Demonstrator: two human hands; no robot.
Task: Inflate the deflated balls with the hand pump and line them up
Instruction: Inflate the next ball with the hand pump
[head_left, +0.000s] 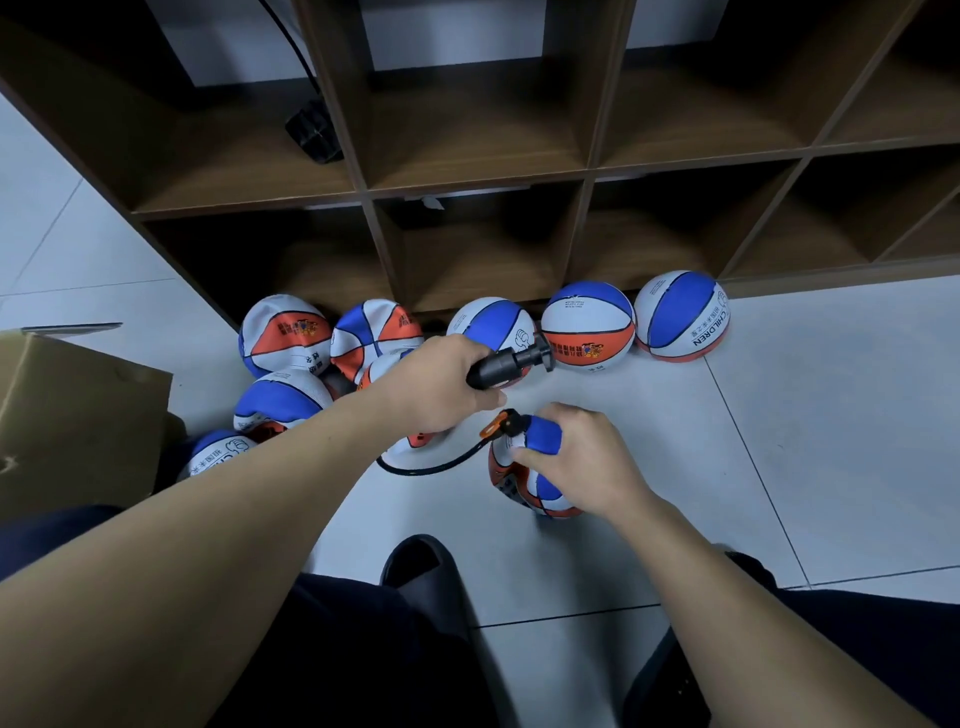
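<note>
My left hand (441, 387) grips the barrel of a black hand pump (511, 364), whose handle points right. A black hose (436, 467) loops from the pump to an orange-and-black nozzle (501, 423), set against a crumpled, deflated ball (524, 478) on the floor. My right hand (582, 457) grips that ball near the nozzle. Three round inflated balls (588, 332) stand in a row against the foot of the shelf. Several flat blue, white and orange balls (283, 335) lie heaped at the left.
A dark wooden cubby shelf (483, 182) fills the back; a black device with a cable (311, 130) lies in one compartment. A cardboard box (67, 415) stands at the left. My knees and a black slipper (421, 566) are at the bottom, on grey floor tiles.
</note>
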